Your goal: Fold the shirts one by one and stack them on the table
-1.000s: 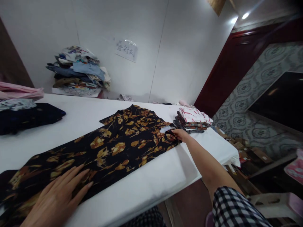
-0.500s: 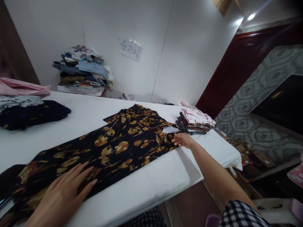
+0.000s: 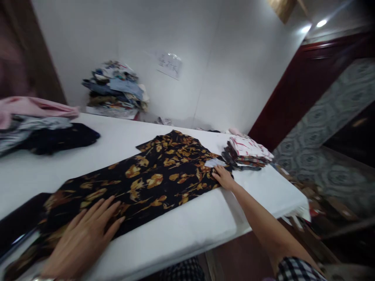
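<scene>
A black garment with a golden-brown floral print lies spread across the white table, its near-left end running out of sight at the lower left. My left hand rests palm down on that lower part, fingers stretched out. My right hand lies on the garment's right edge, fingers extended over the cloth. Just beyond those fingertips is a small white patch, blurred, which may be a label or paper. Neither hand visibly grips anything.
Folded clothes, a red-and-white one uppermost, are stacked at the right. A tall clothes pile stands by the wall. Pink and dark garments lie at the left. A dark flat object sits lower left. The table's near edge is close.
My right hand has moved from the garment's edge onto the cloth and flattened beside the white patch. My left hand stays flat on the garment. The view has shifted slightly.
</scene>
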A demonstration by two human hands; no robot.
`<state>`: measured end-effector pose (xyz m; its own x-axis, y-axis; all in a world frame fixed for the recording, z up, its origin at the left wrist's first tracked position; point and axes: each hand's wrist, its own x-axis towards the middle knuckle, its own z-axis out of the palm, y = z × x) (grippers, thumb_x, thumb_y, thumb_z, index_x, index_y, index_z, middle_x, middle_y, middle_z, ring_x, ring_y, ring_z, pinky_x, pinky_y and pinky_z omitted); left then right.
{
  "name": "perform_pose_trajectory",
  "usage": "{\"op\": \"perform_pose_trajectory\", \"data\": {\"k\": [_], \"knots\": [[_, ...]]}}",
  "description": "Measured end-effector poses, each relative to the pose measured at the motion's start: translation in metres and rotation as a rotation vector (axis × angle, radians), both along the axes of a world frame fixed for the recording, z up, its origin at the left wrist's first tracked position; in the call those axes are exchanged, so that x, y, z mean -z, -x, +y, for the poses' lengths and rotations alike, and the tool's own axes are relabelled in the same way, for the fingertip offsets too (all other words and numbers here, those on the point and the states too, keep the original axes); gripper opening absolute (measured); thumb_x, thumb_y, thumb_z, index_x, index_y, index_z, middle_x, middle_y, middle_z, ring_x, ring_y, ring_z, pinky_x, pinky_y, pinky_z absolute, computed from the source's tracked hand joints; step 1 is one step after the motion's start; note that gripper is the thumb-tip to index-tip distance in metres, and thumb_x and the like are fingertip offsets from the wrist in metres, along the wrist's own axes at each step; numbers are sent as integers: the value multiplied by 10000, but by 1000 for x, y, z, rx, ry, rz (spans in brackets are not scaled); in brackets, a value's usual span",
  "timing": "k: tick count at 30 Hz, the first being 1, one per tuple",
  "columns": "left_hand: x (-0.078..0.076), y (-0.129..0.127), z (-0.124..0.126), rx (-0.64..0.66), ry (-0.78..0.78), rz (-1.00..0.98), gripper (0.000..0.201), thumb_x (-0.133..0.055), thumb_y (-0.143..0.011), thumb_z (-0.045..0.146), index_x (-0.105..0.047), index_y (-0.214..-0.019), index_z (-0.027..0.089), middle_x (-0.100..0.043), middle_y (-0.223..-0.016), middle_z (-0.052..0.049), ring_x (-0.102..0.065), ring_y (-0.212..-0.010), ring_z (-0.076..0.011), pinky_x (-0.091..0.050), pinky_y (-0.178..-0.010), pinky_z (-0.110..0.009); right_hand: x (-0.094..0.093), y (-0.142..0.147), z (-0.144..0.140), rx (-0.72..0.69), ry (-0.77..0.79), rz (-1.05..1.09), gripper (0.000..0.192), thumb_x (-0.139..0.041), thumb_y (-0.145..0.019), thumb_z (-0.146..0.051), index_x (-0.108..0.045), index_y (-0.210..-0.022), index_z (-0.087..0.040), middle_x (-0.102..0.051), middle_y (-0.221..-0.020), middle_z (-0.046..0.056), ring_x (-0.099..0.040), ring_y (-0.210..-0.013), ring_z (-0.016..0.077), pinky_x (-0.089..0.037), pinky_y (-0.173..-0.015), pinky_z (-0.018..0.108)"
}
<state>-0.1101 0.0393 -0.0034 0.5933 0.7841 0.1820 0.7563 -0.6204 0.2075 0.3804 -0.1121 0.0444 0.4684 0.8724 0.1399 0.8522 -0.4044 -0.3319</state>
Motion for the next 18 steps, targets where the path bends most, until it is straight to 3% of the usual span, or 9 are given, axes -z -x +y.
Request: {"op": "perform_pose_trajectory", "data": {"k": [3,6,9,12,15,18], "knots": [[-23,-2,-16,-50,-9,87,614,-359,-854,502,-593,-1353,230,-483,-1493,-62,-410,-1409,-285,-330,-1160,-485,28,6,-1,8,161,-117,520,-426,-959,-440,-497,-1419,-208,-391,-1550,133,-300,-1461,292,-246,-1172,532],[-36,-3,-23,-55,41,74,561,-420,-869,455,-586,-1361,243,-467,-1501,-63,-386,-1422,-280,-324,-1173,-486,35,7,4,35,125,-212,567,-351,-971,-456,-421,-1476,-209,-328,-1582,132,-243,-1484,292,-241,-1163,567],[-42,-4,-23,-54,97,45,533,-463,-875,416,-590,-1357,230,-452,-1509,-88,-371,-1427,-301,-322,-1175,-514,31,15,15,-79,47,-309,583,-363,-952,-470,-395,-1494,-256,-272,-1608,88,-183,-1501,283,-205,-1171,586],[-43,-6,-24,-46,124,42,518,-472,-885,402,-582,-1365,241,-432,-1524,-87,-342,-1439,-304,-303,-1187,-515,32,27,22,-166,139,-302,584,-351,-939,-452,-426,-1483,-252,-289,-1598,87,-204,-1494,288,-221,-1168,581],[-42,-5,-25,-39,141,29,516,-498,-877,403,-578,-1368,266,-425,-1531,-77,-328,-1445,-300,-289,-1198,-504,41,30,24,-172,270,-252,604,-289,-939,-437,-426,-1490,-232,-281,-1595,84,-207,-1490,279,-236,-1170,567],[-46,0,-23,-37,182,-9,513,-516,-866,410,-598,-1347,250,-450,-1519,-89,-364,-1429,-311,-320,-1190,-496,47,27,25,-151,268,-225,637,-261,-933,-458,-394,-1511,-224,-265,-1599,77,-187,-1492,268,-228,-1181,556]]}}
